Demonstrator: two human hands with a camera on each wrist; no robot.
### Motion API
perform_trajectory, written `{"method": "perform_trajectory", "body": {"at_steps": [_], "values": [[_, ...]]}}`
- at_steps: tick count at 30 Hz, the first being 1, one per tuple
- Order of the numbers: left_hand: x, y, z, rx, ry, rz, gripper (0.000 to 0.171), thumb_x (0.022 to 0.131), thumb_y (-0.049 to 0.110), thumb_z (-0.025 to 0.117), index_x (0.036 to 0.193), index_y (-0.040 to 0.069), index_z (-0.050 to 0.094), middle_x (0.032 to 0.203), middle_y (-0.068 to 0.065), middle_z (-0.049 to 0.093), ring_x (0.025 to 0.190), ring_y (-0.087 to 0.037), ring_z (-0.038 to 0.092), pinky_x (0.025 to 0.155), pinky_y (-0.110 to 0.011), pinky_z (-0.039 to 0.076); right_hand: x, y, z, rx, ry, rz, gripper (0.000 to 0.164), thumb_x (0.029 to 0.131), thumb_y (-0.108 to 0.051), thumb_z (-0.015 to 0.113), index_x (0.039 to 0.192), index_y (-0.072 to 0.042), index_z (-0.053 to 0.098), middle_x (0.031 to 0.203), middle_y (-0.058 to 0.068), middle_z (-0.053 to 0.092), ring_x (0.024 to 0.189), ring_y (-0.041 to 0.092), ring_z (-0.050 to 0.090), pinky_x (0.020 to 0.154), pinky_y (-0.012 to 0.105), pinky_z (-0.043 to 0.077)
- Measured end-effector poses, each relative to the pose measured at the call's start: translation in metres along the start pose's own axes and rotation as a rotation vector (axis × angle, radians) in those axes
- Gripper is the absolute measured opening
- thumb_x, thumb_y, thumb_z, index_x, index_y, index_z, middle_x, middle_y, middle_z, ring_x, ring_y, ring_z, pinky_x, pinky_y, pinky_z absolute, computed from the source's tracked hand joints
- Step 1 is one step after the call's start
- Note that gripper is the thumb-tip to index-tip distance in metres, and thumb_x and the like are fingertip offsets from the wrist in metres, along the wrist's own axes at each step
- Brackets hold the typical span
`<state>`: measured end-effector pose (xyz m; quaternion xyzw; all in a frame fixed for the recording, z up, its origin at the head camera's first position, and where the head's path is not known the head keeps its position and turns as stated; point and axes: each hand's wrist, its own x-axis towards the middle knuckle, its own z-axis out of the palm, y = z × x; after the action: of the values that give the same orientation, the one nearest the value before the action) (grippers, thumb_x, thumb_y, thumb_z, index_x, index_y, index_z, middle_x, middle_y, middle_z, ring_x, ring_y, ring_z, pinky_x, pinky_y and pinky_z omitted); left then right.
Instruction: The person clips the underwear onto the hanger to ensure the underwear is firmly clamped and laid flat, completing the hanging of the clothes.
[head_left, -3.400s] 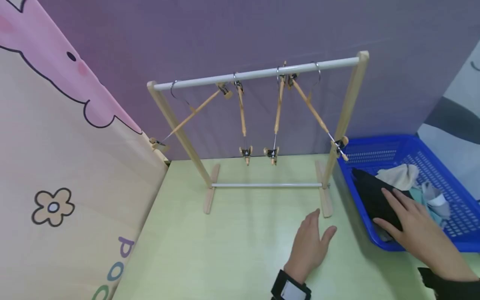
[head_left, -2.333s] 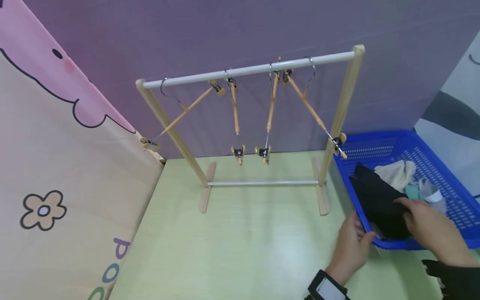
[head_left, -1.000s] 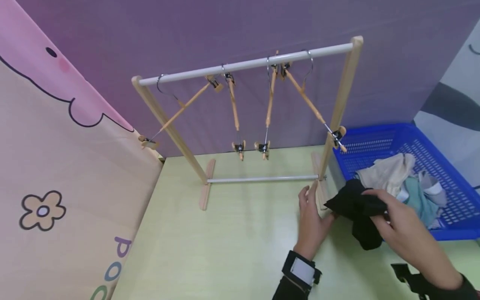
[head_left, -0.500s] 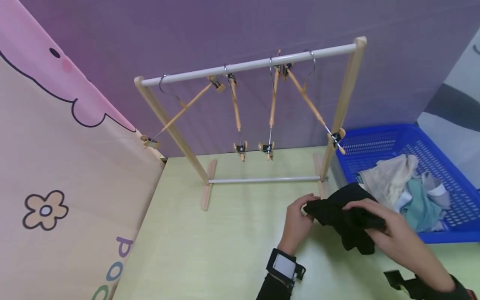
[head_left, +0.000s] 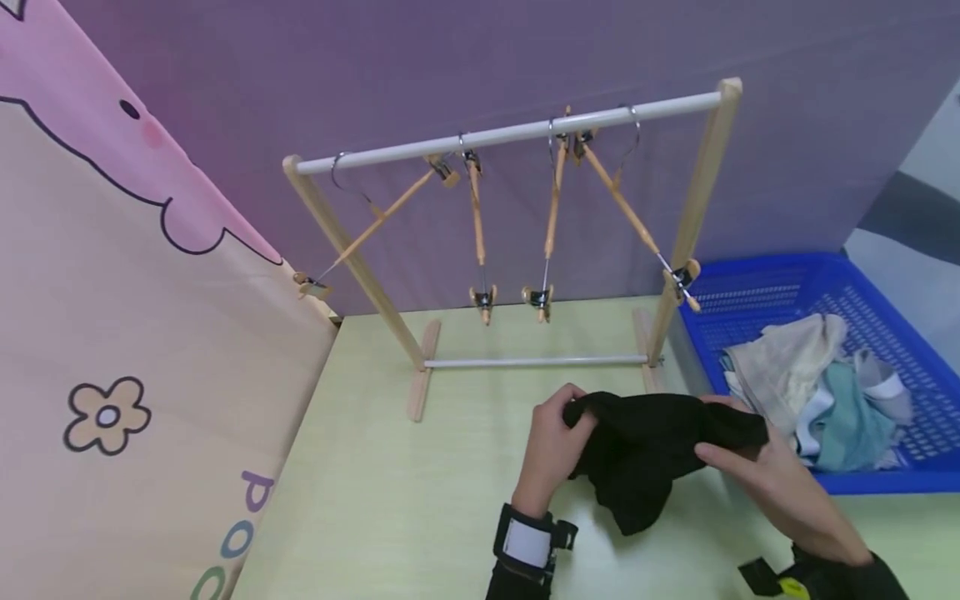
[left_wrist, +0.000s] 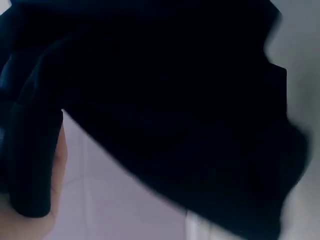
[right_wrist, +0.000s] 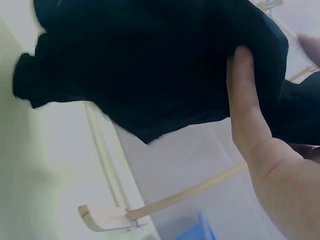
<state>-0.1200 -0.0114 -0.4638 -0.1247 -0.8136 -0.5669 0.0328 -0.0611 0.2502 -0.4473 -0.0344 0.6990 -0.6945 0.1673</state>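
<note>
A soft black garment [head_left: 637, 454] is stretched between the two hands over the near part of the table, its lower part drooping in loose folds. My left hand [head_left: 551, 454] grips its left end, the thumb lying over the cloth. At the other end my right hand [head_left: 780, 483] pinches the fabric, thumb on the near side and fingers partly hidden behind it. Dark cloth [left_wrist: 190, 100] fills most of the left wrist view. In the right wrist view a finger [right_wrist: 245, 95] lies along the cloth. The folds hide what kind of garment this is.
A wooden rack [head_left: 697, 192] with a white top rod [head_left: 510, 131] stands behind the hands. Several clip hangers [head_left: 555, 200] hang from it, bearing nothing. At right, a blue plastic basket [head_left: 750, 271] holds beige, teal and grey clothes [head_left: 847, 408].
The right hand took the black garment out of the basket and brought it left over the table. The left hand has taken hold of its other end, and the cloth is spread wider.
</note>
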Motion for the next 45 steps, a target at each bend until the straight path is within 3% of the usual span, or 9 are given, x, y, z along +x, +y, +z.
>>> {"method": "perform_trajectory", "body": {"at_steps": [5, 9, 16, 20, 26, 30, 34, 41, 45], "values": [[-0.002, 0.006, -0.017, 0.088, -0.038, 0.001, 0.005, 0.094, 0.019, 0.065, 0.092, 0.014, 0.066, 0.078, 0.002, 0.065, 0.065, -0.005, 0.051, 0.057, -0.019, 0.041, 0.005, 0.006, -0.001, 0.010, 0.090, 0.026, 0.041, 0.105, -0.025, 0.050, 0.144, -0.017, 0.041, 0.132, -0.012, 0.055, 0.112, -0.001, 0.059, 0.088, 0.025, 0.054], [-0.005, 0.004, -0.034, 0.182, -0.068, 0.026, 0.004, 0.093, 0.017, 0.068, 0.095, 0.015, 0.068, 0.086, 0.004, 0.070, 0.071, -0.003, 0.055, 0.065, -0.019, 0.046, 0.005, 0.009, -0.007, -0.166, 0.220, 0.058, 0.042, 0.102, -0.039, 0.055, 0.138, -0.017, 0.056, 0.119, -0.025, 0.062, 0.106, -0.009, 0.058, 0.084, 0.020, 0.053], [-0.017, -0.001, -0.082, 0.315, -0.213, 0.064, 0.012, 0.091, 0.032, 0.073, 0.096, 0.021, 0.075, 0.087, 0.010, 0.073, 0.071, 0.000, 0.060, 0.067, -0.020, 0.050, -0.007, 0.008, -0.016, -0.514, 0.376, -0.188, 0.031, 0.099, -0.023, 0.062, 0.126, -0.008, 0.067, 0.126, -0.018, 0.057, 0.113, -0.015, 0.044, 0.078, 0.010, 0.045], [-0.031, 0.006, -0.116, 0.232, -0.267, 0.069, 0.017, 0.090, 0.038, 0.072, 0.096, 0.023, 0.076, 0.091, 0.012, 0.074, 0.082, -0.001, 0.067, 0.075, -0.023, 0.054, -0.022, -0.002, -0.019, -0.625, 0.399, -0.283, 0.020, 0.093, -0.011, 0.070, 0.112, -0.010, 0.074, 0.112, -0.024, 0.061, 0.106, -0.019, 0.046, 0.072, 0.008, 0.043], [-0.045, 0.021, -0.152, 0.029, -0.278, 0.058, 0.013, 0.089, 0.025, 0.074, 0.099, 0.016, 0.075, 0.093, 0.001, 0.075, 0.083, -0.011, 0.068, 0.075, -0.029, 0.056, -0.037, -0.016, -0.021, -0.689, 0.356, -0.182, 0.009, 0.090, -0.012, 0.073, 0.097, -0.012, 0.079, 0.098, -0.023, 0.070, 0.087, -0.015, 0.057, 0.066, 0.011, 0.048], [-0.037, 0.006, -0.151, 0.079, -0.284, 0.001, 0.012, 0.091, 0.026, 0.072, 0.100, 0.018, 0.075, 0.095, 0.003, 0.074, 0.084, -0.010, 0.066, 0.076, -0.027, 0.055, -0.020, -0.018, -0.014, -0.704, 0.277, -0.118, 0.019, 0.095, -0.022, 0.069, 0.079, -0.011, 0.070, 0.085, -0.001, 0.072, 0.067, -0.006, 0.054, 0.057, 0.023, 0.046], [-0.021, -0.027, -0.134, 0.206, -0.239, -0.053, 0.014, 0.093, 0.029, 0.070, 0.101, 0.018, 0.074, 0.096, 0.005, 0.073, 0.085, -0.009, 0.064, 0.078, -0.026, 0.053, 0.007, -0.006, -0.005, -0.763, 0.224, -0.146, 0.029, 0.098, -0.026, 0.064, 0.076, -0.009, 0.058, 0.067, -0.002, 0.057, 0.055, 0.005, 0.047, 0.053, 0.025, 0.037], [-0.003, -0.058, -0.099, 0.455, 0.022, -0.069, 0.032, 0.096, 0.017, 0.067, 0.125, 0.007, 0.062, 0.119, -0.011, 0.069, 0.107, -0.026, 0.066, 0.089, -0.042, 0.055, 0.041, 0.015, 0.021, -0.982, 0.343, -0.272, 0.041, 0.098, -0.006, 0.059, 0.133, 0.013, 0.048, 0.116, 0.031, 0.061, 0.097, 0.043, 0.062, 0.077, 0.057, 0.051], [-0.010, -0.060, -0.082, 0.552, -0.144, -0.106, 0.053, 0.094, 0.027, 0.070, 0.140, 0.007, 0.053, 0.143, -0.017, 0.053, 0.132, -0.033, 0.050, 0.106, -0.048, 0.044, 0.047, 0.025, 0.038, -1.038, 0.271, -0.247, 0.055, 0.096, -0.014, 0.066, 0.139, 0.011, 0.044, 0.131, 0.035, 0.051, 0.116, 0.051, 0.052, 0.093, 0.064, 0.044]]}}
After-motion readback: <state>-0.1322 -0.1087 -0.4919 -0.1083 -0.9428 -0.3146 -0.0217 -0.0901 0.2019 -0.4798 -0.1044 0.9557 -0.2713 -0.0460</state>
